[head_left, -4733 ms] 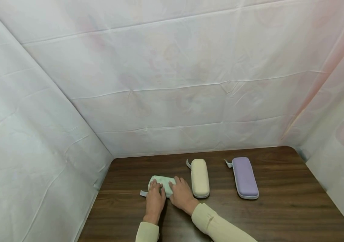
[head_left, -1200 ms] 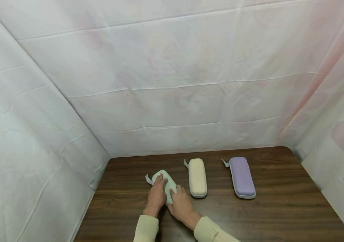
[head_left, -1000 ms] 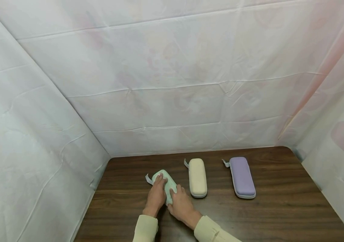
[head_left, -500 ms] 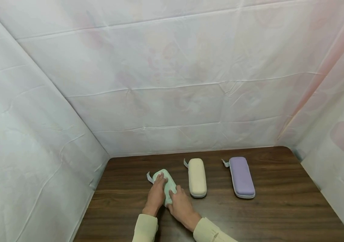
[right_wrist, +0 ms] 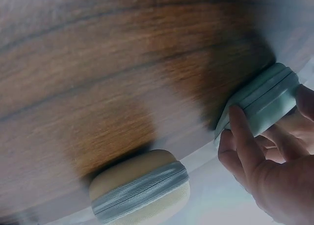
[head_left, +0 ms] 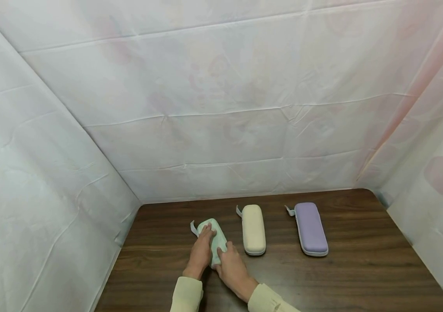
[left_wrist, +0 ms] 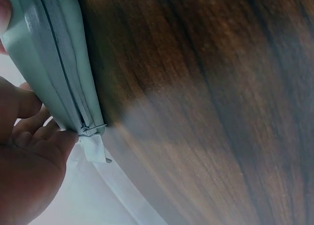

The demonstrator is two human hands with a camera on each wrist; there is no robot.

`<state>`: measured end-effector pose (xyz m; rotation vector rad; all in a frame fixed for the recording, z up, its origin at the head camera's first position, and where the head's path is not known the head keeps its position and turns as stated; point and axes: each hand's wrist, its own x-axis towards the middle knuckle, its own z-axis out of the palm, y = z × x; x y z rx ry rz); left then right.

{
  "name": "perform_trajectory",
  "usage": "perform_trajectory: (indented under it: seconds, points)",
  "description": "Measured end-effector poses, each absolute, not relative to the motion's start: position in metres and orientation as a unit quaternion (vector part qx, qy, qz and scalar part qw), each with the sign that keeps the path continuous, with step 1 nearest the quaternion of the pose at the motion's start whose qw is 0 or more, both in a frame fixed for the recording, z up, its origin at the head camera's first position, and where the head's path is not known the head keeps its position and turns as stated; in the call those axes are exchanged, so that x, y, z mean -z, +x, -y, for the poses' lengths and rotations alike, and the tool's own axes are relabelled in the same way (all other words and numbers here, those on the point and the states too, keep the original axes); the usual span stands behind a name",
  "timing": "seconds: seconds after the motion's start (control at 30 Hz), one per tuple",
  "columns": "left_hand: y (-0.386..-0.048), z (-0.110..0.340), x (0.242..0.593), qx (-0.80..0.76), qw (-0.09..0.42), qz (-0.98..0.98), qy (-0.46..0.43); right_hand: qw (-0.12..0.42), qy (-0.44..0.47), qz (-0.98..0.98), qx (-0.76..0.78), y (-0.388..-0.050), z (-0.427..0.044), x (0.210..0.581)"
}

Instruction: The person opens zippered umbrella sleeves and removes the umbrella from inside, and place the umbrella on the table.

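Note:
A mint-green zippered case [head_left: 218,238] lies aslant on the table, its far end leaning left. My left hand [head_left: 199,252] holds its left side, fingers reaching over the top. In the left wrist view, those fingers meet the case beside its zipper end and pale strap tab [left_wrist: 93,147]. My right hand [head_left: 234,269] grips the near right end. Its fingers [right_wrist: 243,137] press the zippered side in the right wrist view. A cream zippered case [head_left: 253,229] lies just right of the hands, and a purple zippered case [head_left: 312,229] farther right. The green case's underside is hidden.
The dark wood-grain table [head_left: 283,281] has a rounded far right corner. Pale patterned cloth [head_left: 213,143] hangs behind it and along both sides. Strap tabs stick out from the far left ends of the cream and purple cases.
The green case has turned clockwise from lying nearly crosswise to slanting lengthwise, both hands staying on it. Over the last second little moves. The cream and purple cases stay in place.

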<state>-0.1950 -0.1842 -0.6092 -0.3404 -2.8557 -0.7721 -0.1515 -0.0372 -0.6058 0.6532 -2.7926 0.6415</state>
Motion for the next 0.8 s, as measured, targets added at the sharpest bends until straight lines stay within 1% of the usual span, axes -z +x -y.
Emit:
perform_trajectory:
  seconds: [0.2, 0.47, 0.8]
  points:
    - [-0.1954, 0.1849, 0.608, 0.259, 0.089, 0.954, -0.126, 0.099, 0.225, 0.942, -0.229, -0.1498, 0.0376, 0.6056]
    - [-0.1945, 0.1855, 0.6061, 0.258, 0.086, 0.953, -0.132, 0.093, 0.218, 0.944, -0.229, -0.1502, 0.0392, 0.6081]
    - [-0.1983, 0.1842, 0.6115, 0.216, 0.085, 0.966, -0.114, 0.085, 0.209, 0.945, -0.235, -0.1485, 0.0416, 0.6085]
